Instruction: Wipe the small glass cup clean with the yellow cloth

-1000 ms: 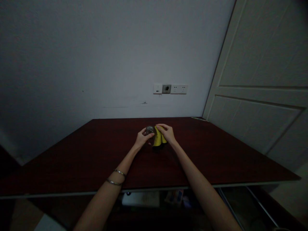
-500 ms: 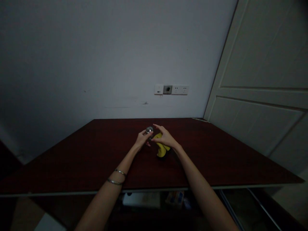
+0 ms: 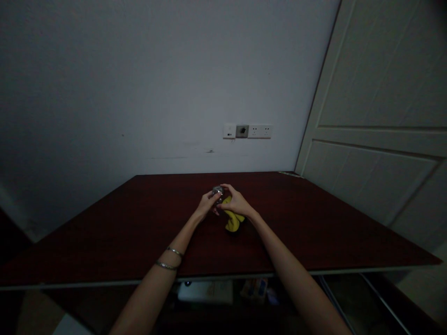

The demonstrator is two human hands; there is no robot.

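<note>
My left hand (image 3: 206, 204) grips a small shiny silver object (image 3: 218, 190) with a rounded top, its thumb across the front. My right hand (image 3: 239, 203) curves around the object's right side, index finger at the top and thumb lower down, seemingly touching it. Dim light and my fingers hide much of its shape. A yellow cloth-like item (image 3: 233, 222) with a dark underside lies on the tabletop, partly beneath my right hand. Something small and pinkish (image 3: 215, 211) shows below my left hand; its kind is unclear.
The dark red table (image 3: 139, 228) reaches back to a pale wall with a row of sockets (image 3: 259, 131). A white panelled door (image 3: 377, 139) stands on the right. Under the table's front edge, a white box-like thing (image 3: 206, 292) and a colourful packet (image 3: 254, 288) show.
My right hand has moved slightly left, and its fingers have closed in around the silver object. My left hand keeps its hold. The view has shifted slightly.
</note>
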